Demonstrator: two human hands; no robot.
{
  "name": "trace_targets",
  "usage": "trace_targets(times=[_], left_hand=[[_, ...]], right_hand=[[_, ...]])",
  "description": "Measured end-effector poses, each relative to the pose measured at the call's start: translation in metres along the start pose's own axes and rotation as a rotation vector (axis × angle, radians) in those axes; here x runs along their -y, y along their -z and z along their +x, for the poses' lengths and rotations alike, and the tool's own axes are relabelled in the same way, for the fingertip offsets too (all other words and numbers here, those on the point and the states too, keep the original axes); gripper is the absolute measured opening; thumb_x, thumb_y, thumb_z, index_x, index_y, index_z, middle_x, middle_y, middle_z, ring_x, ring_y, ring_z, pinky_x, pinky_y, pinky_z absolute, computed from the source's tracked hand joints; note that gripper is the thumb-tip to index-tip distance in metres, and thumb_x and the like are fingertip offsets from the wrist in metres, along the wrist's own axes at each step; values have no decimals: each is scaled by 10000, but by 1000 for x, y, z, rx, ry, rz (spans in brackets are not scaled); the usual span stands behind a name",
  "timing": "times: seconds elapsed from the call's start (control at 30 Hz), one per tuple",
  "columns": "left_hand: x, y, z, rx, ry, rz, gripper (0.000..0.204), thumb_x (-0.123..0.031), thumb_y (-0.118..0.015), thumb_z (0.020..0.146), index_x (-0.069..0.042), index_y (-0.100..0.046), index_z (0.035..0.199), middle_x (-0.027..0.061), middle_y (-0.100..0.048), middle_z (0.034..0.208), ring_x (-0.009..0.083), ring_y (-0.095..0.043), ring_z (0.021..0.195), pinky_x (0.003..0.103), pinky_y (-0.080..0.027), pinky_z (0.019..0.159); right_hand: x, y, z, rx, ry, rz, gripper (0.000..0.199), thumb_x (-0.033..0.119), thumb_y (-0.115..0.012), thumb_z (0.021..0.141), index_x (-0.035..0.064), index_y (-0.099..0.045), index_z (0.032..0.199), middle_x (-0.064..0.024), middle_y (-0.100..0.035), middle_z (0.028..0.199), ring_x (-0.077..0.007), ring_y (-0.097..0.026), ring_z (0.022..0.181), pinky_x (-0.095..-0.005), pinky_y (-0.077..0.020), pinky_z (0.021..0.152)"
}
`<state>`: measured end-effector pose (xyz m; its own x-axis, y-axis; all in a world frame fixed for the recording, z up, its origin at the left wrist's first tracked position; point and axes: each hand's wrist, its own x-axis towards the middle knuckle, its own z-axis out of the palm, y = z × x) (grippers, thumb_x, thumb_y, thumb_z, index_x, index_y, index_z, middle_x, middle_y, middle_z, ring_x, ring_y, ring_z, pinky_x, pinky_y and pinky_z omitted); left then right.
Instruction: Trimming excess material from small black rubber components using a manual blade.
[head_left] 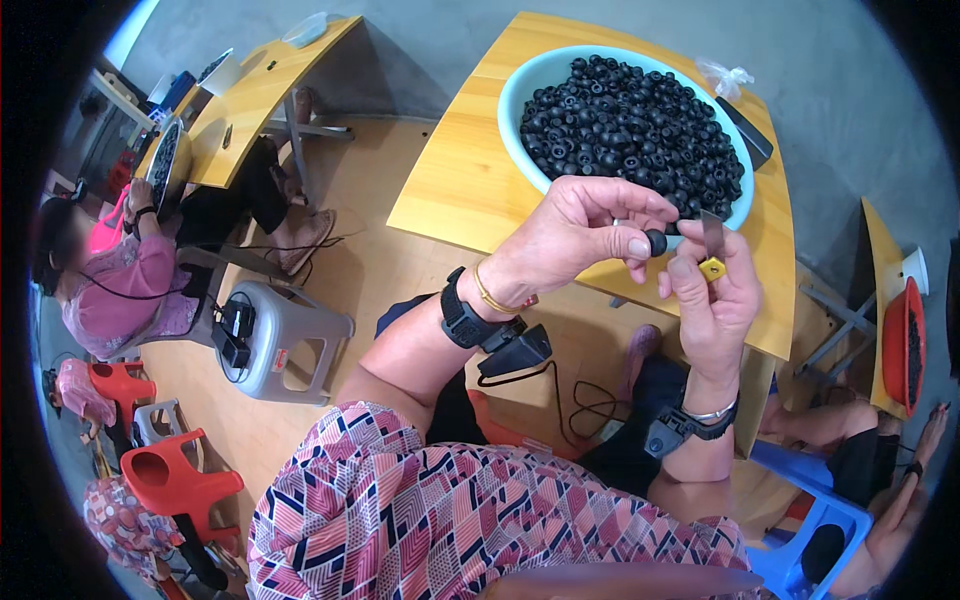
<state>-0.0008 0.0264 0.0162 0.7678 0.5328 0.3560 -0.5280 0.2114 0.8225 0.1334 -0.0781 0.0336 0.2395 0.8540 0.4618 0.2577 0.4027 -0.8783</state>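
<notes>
Left hand (575, 232) pinching a small round black rubber piece (656, 242) between thumb and fingertips; right hand (712, 300) just beside it, gripping a small blade with a yellow handle (712, 252), blade upright and close to the piece. Directly beyond both hands, a wide pale-blue plastic basin (512, 100) heaped with similar small black rubber rings (630, 115) stands on a light wooden table (460, 180). Each wrist bears a black strapped band. Grey plastic stool (285, 345) well left of the hands.

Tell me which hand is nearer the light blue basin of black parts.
Left. The left hand, pinching a small black part, overlaps the light blue basin rim's near edge. The right hand, holding a small blade, sits just below the rim.
</notes>
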Motion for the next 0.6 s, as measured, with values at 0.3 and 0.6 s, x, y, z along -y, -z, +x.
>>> trace_targets(times=[0.3,0.6], left_hand=[[-4,-5,-3,10,93,18,320,-47,-610,767,25,-532,1069,114,-621,896,143,-609,727,228,-502,616],[-15,-5,-4,12,156,152,179,-13,-557,795,40,-591,963,100,-622,812,133,-597,628,223,-494,596]], right_hand=[[4,1,5,141,187,-195,218,16,-572,785,0,-535,998,-73,-586,811,-128,-545,657,-238,-434,596],[-3,-2,8,121,322,-324,185,-10,-578,750,18,-570,933,-94,-555,710,-192,-531,604,-265,-417,554]])
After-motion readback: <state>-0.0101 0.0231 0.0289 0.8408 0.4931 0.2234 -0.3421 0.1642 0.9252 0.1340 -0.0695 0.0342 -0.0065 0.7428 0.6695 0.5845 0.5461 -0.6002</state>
